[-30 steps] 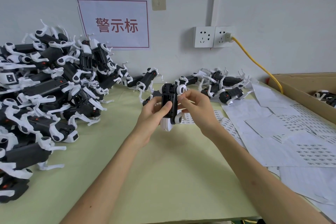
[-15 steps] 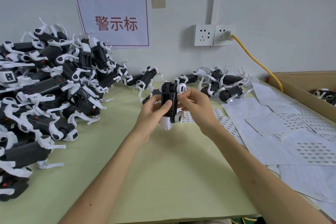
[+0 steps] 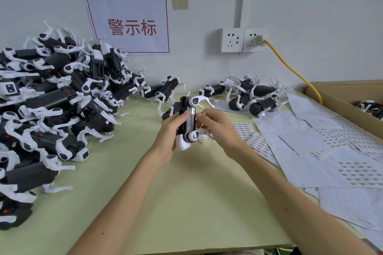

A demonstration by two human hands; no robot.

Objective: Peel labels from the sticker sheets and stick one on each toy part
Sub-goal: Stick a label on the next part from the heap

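One toy part (image 3: 188, 124) gripped by left hand (image 3: 168, 137), pinched by right hand (image 3: 217, 128); sign (image 3: 128, 12) reads 警示标.

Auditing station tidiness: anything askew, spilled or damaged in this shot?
No damage shows. The sticker sheets lie loose and overlapping at right, some seemingly overhanging the table. The toy heap at left is jumbled. The left hand and right hand hold one toy part.

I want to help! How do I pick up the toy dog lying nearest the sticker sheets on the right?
Come from above and pinch the toy dog across its black body's long sides. It lies flat and looks solid; its thin white legs would likely bend.
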